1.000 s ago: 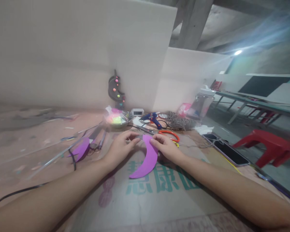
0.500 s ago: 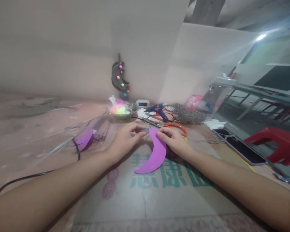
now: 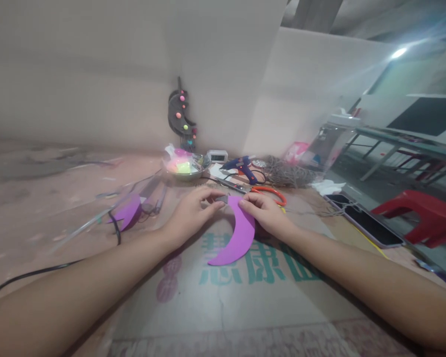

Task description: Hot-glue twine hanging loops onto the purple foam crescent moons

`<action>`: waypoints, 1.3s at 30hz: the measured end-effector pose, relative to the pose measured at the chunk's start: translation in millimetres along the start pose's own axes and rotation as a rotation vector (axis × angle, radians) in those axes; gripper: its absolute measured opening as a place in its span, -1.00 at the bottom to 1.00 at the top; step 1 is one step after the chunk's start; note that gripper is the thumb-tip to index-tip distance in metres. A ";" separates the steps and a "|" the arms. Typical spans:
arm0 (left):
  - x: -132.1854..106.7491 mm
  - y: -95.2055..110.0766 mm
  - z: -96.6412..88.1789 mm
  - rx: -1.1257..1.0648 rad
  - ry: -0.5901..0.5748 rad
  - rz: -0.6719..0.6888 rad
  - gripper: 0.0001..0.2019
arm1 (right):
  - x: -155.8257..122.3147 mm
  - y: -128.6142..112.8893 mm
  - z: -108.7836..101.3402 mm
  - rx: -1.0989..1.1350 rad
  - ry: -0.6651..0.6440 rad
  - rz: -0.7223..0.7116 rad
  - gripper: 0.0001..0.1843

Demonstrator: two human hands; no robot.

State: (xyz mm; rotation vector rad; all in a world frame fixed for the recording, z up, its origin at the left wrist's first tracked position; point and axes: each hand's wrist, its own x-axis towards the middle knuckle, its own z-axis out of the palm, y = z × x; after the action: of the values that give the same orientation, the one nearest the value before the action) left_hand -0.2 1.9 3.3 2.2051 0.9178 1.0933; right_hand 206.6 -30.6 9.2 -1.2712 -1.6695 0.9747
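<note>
A purple crescent cut-out point(image 3: 243, 235) hangs above the printed board, its pointed lower end toward the left. My right hand point(image 3: 265, 210) pinches its upper edge between thumb and fingers. At the crescent's top left, my left hand point(image 3: 195, 213) has thumb and forefinger closed on a small grey piece point(image 3: 220, 199), which reaches the crescent's top end. Whether the two are joined I cannot tell. Just beyond my hands lie orange-handled scissors point(image 3: 273, 194) and a blue glue gun point(image 3: 241, 166).
A bowl point(image 3: 186, 174) of bright craft bits stands behind, near a small digital clock point(image 3: 217, 156). A dark crescent ornament with pompoms point(image 3: 178, 115) leans on the wall. Grey yarn point(image 3: 290, 172), a phone point(image 3: 371, 225) and a clear jar point(image 3: 329, 144) lie rightward; purple scraps point(image 3: 130, 213) leftward.
The view has shifted slightly, so the background sits a little higher and farther left. Both hands keep the same grip on the crescent and the grey piece.
</note>
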 end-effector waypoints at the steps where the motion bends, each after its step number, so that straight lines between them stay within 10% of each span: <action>1: -0.1 0.3 -0.3 0.004 -0.005 -0.002 -0.77 | 0.0 -0.4 -0.2 0.001 0.001 -0.002 -0.62; 10: -1.1 0.8 0.1 -0.012 -0.022 -0.023 -0.76 | 0.0 -1.3 0.1 -0.051 -0.006 -0.024 -0.61; 17: 1.0 0.2 0.1 -0.174 0.164 -0.215 -0.70 | -4.7 -12.2 -4.8 0.037 0.375 -0.141 -0.68; 29: 0.9 3.1 -0.2 -0.130 -0.043 -0.154 -0.69 | -2.1 -8.8 2.3 0.025 0.037 0.079 -0.62; 39: 0.5 4.0 0.3 -0.028 -0.157 -0.087 -0.70 | -2.3 -2.4 -0.5 -0.096 0.182 -0.173 -0.72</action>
State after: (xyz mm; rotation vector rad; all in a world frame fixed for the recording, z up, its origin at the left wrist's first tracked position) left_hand 1.6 -0.4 6.1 2.1718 0.9152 0.8739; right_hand 206.6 -33.3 11.3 -1.2160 -1.6685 0.6629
